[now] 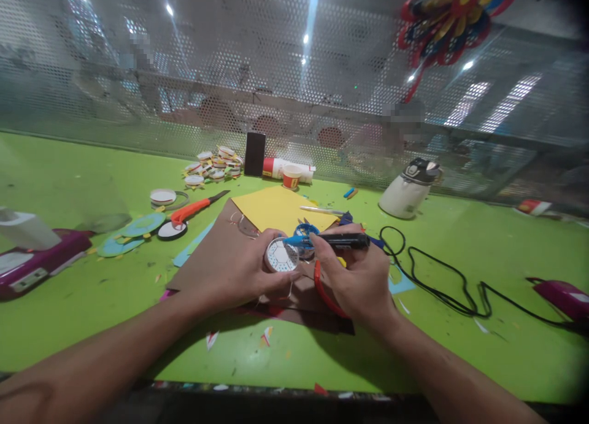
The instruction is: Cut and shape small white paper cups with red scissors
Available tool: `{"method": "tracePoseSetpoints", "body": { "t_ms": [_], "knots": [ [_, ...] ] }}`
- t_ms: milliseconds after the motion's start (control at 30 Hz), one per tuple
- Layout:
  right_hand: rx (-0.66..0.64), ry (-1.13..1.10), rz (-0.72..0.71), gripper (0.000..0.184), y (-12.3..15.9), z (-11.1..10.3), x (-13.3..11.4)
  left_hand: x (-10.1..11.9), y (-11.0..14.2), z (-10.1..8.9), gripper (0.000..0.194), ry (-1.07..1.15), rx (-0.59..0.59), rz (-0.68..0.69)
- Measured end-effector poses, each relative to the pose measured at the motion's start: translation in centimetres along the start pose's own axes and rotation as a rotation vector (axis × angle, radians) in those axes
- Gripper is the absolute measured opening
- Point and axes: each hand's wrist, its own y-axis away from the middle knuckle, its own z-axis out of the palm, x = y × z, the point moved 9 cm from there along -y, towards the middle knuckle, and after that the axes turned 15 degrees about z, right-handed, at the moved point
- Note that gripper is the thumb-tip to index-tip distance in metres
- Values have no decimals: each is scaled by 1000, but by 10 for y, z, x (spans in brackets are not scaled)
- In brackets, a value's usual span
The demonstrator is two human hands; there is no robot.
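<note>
The left hand (pixel 260 270) has its thumb and fingers clamped round the rim of a small white disc (pixel 281 259), patterned with lines and blue dots, above the brown paper (pixel 207 265); the right hand (pixel 361 280) has its fingers closed on a marker (pixel 343 240), the blue end pointing at the disc's face; whether the tip touches, I cannot tell. The likeliest fault is a stray blue streak: the disc is held up in one hand, so a small wobble of either wrist could drag the tip across the pattern; a thumb sliding inward over the rim could smear any wet ink; a looser pinch could let the disc roll away. A slip past the edge could mark the yellow paper (pixel 271 204) on the far part of the brown paper; to its right, the black cable (pixel 437 289) could snag a sleeve or wrist; to its near side, loose scraps (pixel 267 335) could stick to damp ink if the disc is set down there.
</note>
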Motion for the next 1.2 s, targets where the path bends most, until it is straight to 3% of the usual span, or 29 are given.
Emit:
{"method": "tracePoseSetpoints", "body": {
  "t_ms": [300, 467, 667, 1200],
  "knots": [
    [100, -45, -19, 6, 4, -12, -7, -3, -4, -4, 41, -34, 26, 4],
    [50, -43, -53, 6, 4, -8, -9, -8, -4, -5, 41, -36, 38, 5],
    [-20, -39, -74, 9, 5, -2, -11, -5, -5, 2, 34, 115, -1, -7],
    [23, 10, 27, 4, 2, -8, -3, -1, -5, 1, 37, 96, -10, 8]
  ]
}}
